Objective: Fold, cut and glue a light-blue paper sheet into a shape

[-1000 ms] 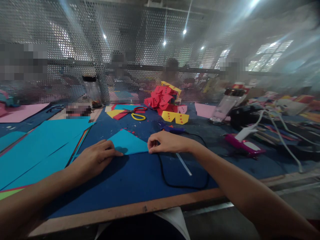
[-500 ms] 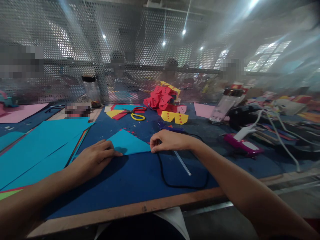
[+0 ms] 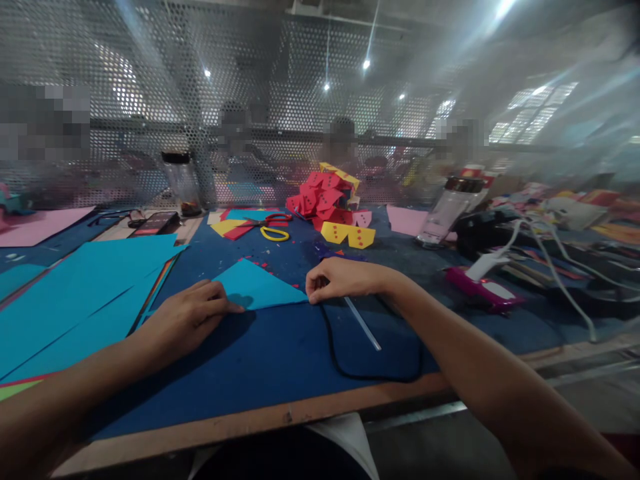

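A folded blue sheet of paper (image 3: 260,287) lies in front of me, its peak pointing away and its long edge towards me. My left hand (image 3: 193,310) holds the sheet's left end, fingers bent and fingertips pressed down on it. At the right corner my right hand (image 3: 343,279) is closed, thumb and fingertips pinched together on the paper's tip. Under the right wrist lies a clear glue stick (image 3: 364,325), with a black cord (image 3: 333,350) looping around it. A blue tool (image 3: 345,255), partly hidden, rests just behind that hand.
Large blue sheets (image 3: 80,293) are stacked at left. Scissors (image 3: 274,232) lie beyond the paper, near a red pile of cut pieces (image 3: 325,197) and a yellow dotted piece (image 3: 349,235). A bottle (image 3: 447,210), magenta device (image 3: 485,290) and white cables (image 3: 563,287) stand right. A perforated screen (image 3: 280,87) rises behind.
My right hand has slid slightly right along the paper's near edge. The black cord has shifted a little right and towards me. My left hand stays in place.
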The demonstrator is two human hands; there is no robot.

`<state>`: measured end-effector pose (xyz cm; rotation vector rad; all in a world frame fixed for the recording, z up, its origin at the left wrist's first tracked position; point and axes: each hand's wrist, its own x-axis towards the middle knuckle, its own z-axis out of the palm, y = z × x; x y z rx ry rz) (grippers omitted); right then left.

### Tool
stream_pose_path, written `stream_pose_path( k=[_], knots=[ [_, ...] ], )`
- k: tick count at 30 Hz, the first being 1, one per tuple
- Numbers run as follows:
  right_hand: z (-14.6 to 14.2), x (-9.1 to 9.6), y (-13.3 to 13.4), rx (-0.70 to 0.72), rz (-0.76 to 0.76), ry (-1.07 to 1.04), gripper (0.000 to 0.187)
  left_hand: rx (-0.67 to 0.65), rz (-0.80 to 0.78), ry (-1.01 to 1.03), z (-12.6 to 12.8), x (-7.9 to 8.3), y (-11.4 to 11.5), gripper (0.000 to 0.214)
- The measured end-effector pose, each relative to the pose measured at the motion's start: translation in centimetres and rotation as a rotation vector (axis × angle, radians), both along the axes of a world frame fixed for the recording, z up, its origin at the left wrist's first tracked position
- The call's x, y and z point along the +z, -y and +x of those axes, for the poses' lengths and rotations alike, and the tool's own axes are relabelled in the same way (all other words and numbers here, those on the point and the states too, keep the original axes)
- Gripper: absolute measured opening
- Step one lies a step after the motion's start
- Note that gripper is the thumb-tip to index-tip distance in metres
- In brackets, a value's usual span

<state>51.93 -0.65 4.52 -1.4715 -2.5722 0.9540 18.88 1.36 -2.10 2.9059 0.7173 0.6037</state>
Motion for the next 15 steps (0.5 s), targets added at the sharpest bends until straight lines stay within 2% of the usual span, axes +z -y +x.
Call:
stream_pose_path(
  k=[7,15],
  knots=[
    [0.17,-0.05,-0.07,-0.025,-0.036,-0.035,0.023,-0.003,0.001,0.017,0.0,-0.08,-0.12,0.035],
    [0.05,0.15,0.01,-0.022,-0.002,0.018,0.026,0.032,-0.007,-0.006,0.19,0.18,0.24,0.032]
  ],
)
